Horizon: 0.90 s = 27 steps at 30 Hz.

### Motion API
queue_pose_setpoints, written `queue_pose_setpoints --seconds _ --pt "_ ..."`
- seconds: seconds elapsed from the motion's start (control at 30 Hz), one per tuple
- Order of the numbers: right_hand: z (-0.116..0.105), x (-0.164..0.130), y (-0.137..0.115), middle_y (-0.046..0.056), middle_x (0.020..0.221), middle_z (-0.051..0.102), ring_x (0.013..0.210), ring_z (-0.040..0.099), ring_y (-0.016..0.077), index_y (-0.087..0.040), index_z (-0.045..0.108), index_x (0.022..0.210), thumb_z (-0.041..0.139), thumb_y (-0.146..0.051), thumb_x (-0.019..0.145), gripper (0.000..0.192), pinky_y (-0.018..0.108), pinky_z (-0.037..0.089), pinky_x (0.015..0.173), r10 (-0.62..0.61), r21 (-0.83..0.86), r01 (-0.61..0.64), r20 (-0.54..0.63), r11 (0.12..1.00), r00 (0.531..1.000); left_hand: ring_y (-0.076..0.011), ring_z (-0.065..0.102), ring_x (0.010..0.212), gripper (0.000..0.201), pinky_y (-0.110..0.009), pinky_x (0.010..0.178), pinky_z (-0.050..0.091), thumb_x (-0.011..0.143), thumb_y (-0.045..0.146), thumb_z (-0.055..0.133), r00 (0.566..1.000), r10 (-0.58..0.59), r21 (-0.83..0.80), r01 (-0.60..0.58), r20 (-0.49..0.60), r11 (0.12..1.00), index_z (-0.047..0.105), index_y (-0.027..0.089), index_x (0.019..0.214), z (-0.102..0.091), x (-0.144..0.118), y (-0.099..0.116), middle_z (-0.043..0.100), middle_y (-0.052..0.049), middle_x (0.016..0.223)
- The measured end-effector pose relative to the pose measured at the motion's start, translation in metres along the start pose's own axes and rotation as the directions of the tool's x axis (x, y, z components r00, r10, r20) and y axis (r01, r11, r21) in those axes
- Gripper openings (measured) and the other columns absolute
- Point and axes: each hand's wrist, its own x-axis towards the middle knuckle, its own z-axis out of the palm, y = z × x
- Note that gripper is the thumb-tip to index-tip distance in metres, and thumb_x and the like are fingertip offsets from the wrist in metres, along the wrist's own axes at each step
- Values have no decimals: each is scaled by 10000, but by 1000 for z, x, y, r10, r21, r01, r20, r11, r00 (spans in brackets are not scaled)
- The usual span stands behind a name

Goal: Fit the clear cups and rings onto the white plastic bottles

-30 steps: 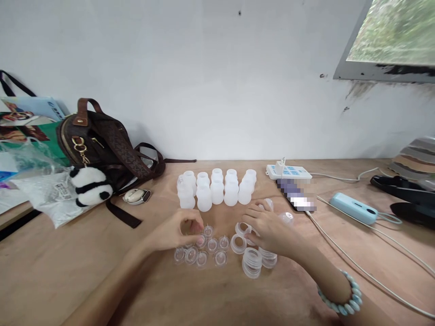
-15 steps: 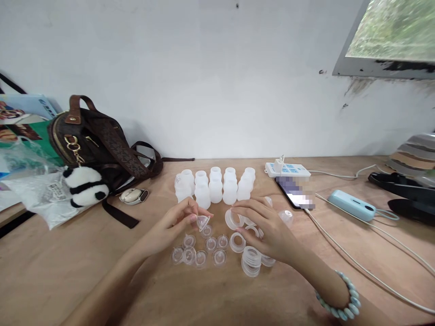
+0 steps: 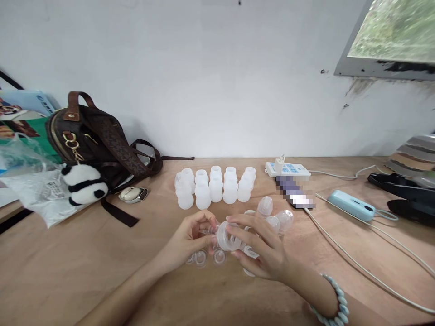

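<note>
My right hand (image 3: 263, 244) grips a translucent bottle collar ring (image 3: 223, 236) by its edge, tilted upright with its opening towards my left hand (image 3: 193, 235). The left fingers are pinched round a clear bottle nipple, mostly hidden by them, close against the ring. Below the hands, clear nipples (image 3: 219, 257) lie on the table, some covered by my left hand. More collar rings (image 3: 250, 251) sit under my right hand, partly hidden. Domed clear caps (image 3: 265, 206) lie just beyond the right fingers. Several frosted white bottles (image 3: 203, 197) stand in rows behind the hands.
On the left are a brown backpack (image 3: 98, 136) with a panda plush (image 3: 84, 184), a plastic bag (image 3: 41, 190) and a computer mouse (image 3: 131, 194). To the right lie a power strip (image 3: 295, 170), a phone (image 3: 292, 192), a blue power bank (image 3: 351, 206) and white cables across the wooden table (image 3: 340, 271).
The right hand has picked up a collar ring and moved left with it. My left hand has shifted right and down with the nipple, so both hands now meet.
</note>
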Motion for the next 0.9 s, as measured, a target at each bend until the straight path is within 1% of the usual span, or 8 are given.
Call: queue_pose_setpoints --seconds 0.13,0.23,0.3,0.47,0.6,0.7,0.8,0.9 --pt "2 2 -3 159 1099 677 990 652 261 -145 492 1325 504 -154 923 403 402 558 760 -43 -34 44 36 998 998 -114 611 603 288 -230 577 492 773 342 771 1000 -18 -8 18 -14 1000 548 180 856 5 0 0 651 5 758" --pt "7 1 -2 150 1105 675 959 646 252 -155 516 1303 508 -147 931 373 397 550 753 5 -66 2 108 998 994 -120 622 599 291 -239 586 502 764 315 783 999 -34 -18 34 -7 999 553 178 876 5 0 -1 654 7 753" --pt "11 -1 1 152 1112 667 926 633 242 -156 537 1277 514 -141 936 342 390 543 743 50 -69 -42 123 997 991 -121 628 616 302 -243 592 514 760 295 787 1000 -11 -29 10 -3 1000 556 182 918 4 0 -2 660 -1 806" --pt "17 -5 7 139 1139 656 963 620 243 -182 568 1227 514 -137 949 287 406 528 784 142 -23 -140 113 990 983 -154 635 753 320 -268 635 546 799 296 747 999 39 -67 -39 9 997 556 188 1033 4 1 -7 648 -47 943" --pt "21 -8 9 121 1135 679 932 627 234 -200 607 1113 534 -165 944 188 397 534 759 197 53 -201 71 978 978 -141 624 759 401 -238 623 533 767 277 786 998 41 -107 -47 -56 993 506 217 1048 6 2 -15 643 -20 919" --pt "24 -9 9 109 1129 698 967 643 236 -212 622 1053 535 -170 941 148 406 540 784 241 136 -245 44 960 970 -132 628 734 478 -230 625 523 752 260 803 995 45 -118 -56 -91 991 472 249 1098 7 2 -18 654 3 890" --pt "24 -8 9 96 1098 719 997 664 234 -225 635 1025 519 -139 939 168 421 536 824 285 203 -287 39 936 958 -146 636 778 506 -248 669 528 745 258 805 993 52 -74 -60 -102 995 519 245 1162 9 1 -17 660 -12 925" --pt "23 -7 7 82 1040 729 966 678 225 -230 637 983 509 -110 933 182 405 538 820 316 227 -312 18 923 949 -170 642 856 525 -279 753 529 742 262 802 990 60 -26 -64 -127 998 568 230 1212 11 0 -17 677 -36 965"
